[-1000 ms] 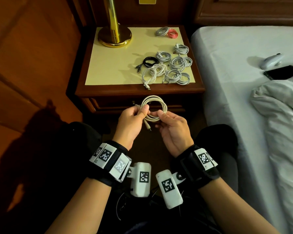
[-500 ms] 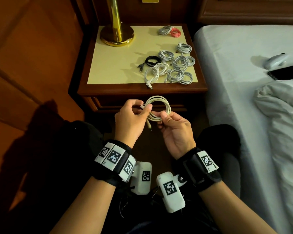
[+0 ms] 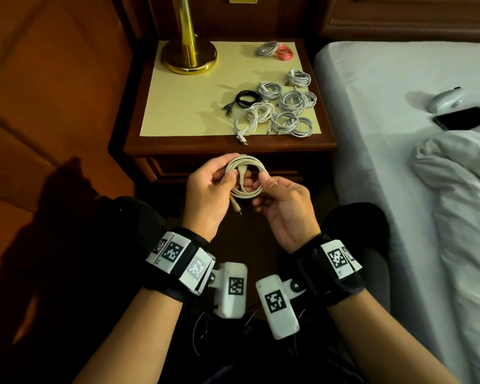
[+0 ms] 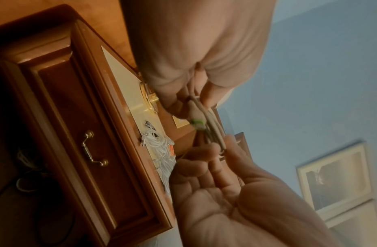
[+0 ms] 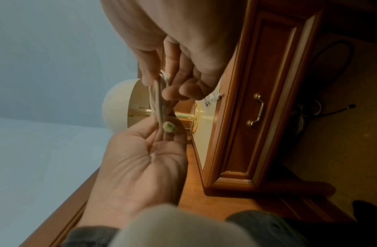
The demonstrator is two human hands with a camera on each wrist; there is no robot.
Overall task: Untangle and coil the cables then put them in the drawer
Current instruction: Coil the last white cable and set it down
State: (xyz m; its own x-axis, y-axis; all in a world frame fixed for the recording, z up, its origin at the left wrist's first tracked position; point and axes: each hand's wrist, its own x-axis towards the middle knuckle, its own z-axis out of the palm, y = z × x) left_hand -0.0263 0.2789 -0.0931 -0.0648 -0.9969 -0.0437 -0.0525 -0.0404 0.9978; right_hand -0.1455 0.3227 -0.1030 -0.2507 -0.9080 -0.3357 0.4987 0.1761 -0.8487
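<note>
Now, from the left: the brass lamp (image 3: 188,55) stands on the nightstand (image 3: 227,142), the left hand (image 3: 205,189) pinches the left side of the cream cable coil (image 3: 245,176) in front of the closed drawer (image 3: 161,169), the right hand (image 3: 284,206) pinches its right side, one plug dangling below, and coiled cables (image 3: 286,112) lie on the nightstand's right half
</note>
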